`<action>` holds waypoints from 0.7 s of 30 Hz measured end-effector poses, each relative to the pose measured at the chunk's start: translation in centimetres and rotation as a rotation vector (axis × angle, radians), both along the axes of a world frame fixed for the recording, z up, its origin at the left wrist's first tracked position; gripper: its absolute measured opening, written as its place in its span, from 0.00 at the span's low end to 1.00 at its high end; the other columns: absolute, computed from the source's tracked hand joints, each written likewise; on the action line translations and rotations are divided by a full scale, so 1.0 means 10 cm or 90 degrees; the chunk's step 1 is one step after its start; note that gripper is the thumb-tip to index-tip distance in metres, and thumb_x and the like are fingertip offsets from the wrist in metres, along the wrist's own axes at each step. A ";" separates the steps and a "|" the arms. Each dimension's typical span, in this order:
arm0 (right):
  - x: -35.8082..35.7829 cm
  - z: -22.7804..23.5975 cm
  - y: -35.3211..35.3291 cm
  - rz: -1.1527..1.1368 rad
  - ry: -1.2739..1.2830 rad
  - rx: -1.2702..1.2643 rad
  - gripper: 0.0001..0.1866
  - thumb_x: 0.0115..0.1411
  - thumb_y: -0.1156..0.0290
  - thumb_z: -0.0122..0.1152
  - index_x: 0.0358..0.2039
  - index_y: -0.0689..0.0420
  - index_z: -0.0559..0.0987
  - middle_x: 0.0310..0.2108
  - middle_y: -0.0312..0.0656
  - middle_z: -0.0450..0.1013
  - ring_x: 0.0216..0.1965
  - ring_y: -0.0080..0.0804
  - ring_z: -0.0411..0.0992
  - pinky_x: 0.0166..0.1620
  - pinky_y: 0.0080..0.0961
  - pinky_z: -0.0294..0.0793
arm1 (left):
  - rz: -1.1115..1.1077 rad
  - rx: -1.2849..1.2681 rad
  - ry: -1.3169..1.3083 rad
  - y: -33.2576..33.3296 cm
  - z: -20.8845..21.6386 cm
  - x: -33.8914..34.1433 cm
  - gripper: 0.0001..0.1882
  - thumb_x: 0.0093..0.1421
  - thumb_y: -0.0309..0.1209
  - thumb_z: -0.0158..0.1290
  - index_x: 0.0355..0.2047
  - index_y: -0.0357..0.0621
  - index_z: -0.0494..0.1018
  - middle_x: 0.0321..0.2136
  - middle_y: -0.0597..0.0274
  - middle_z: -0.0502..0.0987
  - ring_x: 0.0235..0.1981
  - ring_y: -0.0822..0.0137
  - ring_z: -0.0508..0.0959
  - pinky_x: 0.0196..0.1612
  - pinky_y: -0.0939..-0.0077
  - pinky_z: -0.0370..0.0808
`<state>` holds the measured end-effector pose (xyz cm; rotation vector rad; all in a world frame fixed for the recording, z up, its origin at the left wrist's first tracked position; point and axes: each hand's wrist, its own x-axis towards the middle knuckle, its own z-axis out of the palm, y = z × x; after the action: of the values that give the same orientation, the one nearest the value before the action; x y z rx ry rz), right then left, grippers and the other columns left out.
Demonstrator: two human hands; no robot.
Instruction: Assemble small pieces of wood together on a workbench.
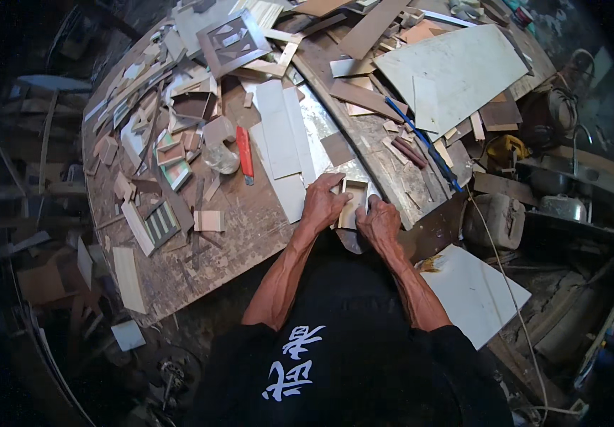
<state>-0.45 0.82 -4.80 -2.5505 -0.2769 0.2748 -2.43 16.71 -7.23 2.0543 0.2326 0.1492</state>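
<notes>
At the near edge of the workbench, a small open wooden box (350, 213) is held between my two hands. My left hand (323, 204) grips its left side, thumb on the rim. On the other side, my right hand (380, 222) is closed with its thumb and fingers against the box's right wall. Just beyond the hands lie a small brown square piece (337, 149) and a shiny metal sheet (317, 117). Pale thin boards (278, 132) lie to the left of it. A red-handled cutter knife (244, 151) rests farther left, beside a clear plastic container (220, 155).
Wood offcuts and small frames cover the left of the workbench (243, 245). A square frame (233, 41) lies at the back. To the right are a large pale panel (456, 75) and a blue bar (428, 146). A white board (474, 292) and jerrycan (495, 219) stand lower right.
</notes>
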 end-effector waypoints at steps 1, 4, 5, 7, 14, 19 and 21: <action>0.00 0.00 0.00 -0.013 -0.002 0.001 0.15 0.48 0.63 0.59 0.25 0.64 0.75 0.21 0.60 0.73 0.25 0.59 0.74 0.30 0.48 0.73 | -0.013 0.001 -0.002 0.00 0.01 0.01 0.24 0.50 0.30 0.62 0.47 0.35 0.73 0.42 0.49 0.76 0.37 0.63 0.79 0.36 0.73 0.77; -0.01 0.02 -0.02 0.005 0.004 0.011 0.15 0.48 0.63 0.59 0.28 0.64 0.76 0.21 0.60 0.73 0.25 0.57 0.74 0.29 0.47 0.74 | -0.024 -0.020 0.044 -0.01 0.13 0.02 0.23 0.50 0.28 0.62 0.47 0.34 0.73 0.43 0.49 0.76 0.39 0.62 0.78 0.36 0.73 0.77; -0.01 0.02 -0.03 -0.011 0.002 0.012 0.15 0.48 0.63 0.59 0.28 0.64 0.76 0.21 0.60 0.73 0.25 0.57 0.74 0.29 0.47 0.74 | -0.040 -0.019 0.042 -0.03 0.14 0.02 0.23 0.50 0.28 0.62 0.47 0.34 0.73 0.43 0.49 0.76 0.39 0.62 0.78 0.36 0.73 0.77; -0.03 0.01 0.00 -0.013 0.018 0.038 0.15 0.48 0.63 0.59 0.27 0.64 0.76 0.21 0.61 0.73 0.23 0.57 0.74 0.28 0.47 0.74 | -0.010 -0.046 0.010 -0.02 0.13 0.01 0.21 0.48 0.27 0.60 0.45 0.34 0.75 0.42 0.46 0.76 0.36 0.56 0.79 0.36 0.72 0.78; -0.03 -0.02 -0.01 -0.024 0.016 0.032 0.15 0.48 0.63 0.59 0.29 0.64 0.75 0.17 0.57 0.72 0.21 0.54 0.75 0.27 0.47 0.75 | -0.012 -0.048 0.075 -0.05 0.22 0.03 0.22 0.50 0.28 0.61 0.46 0.34 0.74 0.43 0.51 0.76 0.36 0.63 0.79 0.38 0.73 0.76; -0.02 0.01 0.01 -0.029 0.014 0.033 0.15 0.48 0.63 0.59 0.28 0.63 0.76 0.18 0.58 0.72 0.21 0.54 0.75 0.27 0.46 0.75 | -0.008 -0.072 0.118 -0.04 0.24 0.04 0.22 0.51 0.28 0.61 0.47 0.34 0.73 0.40 0.54 0.77 0.39 0.65 0.77 0.41 0.73 0.74; -0.02 0.02 0.01 -0.028 0.030 0.038 0.14 0.48 0.63 0.59 0.28 0.63 0.76 0.18 0.59 0.73 0.22 0.54 0.75 0.28 0.47 0.75 | -0.028 -0.038 0.070 -0.01 0.20 0.04 0.23 0.50 0.28 0.60 0.47 0.32 0.72 0.41 0.48 0.76 0.29 0.63 0.80 0.32 0.73 0.77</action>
<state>-0.61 0.93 -4.56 -2.4837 -0.2078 0.3056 -2.00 16.58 -5.19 2.0086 0.2574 0.0020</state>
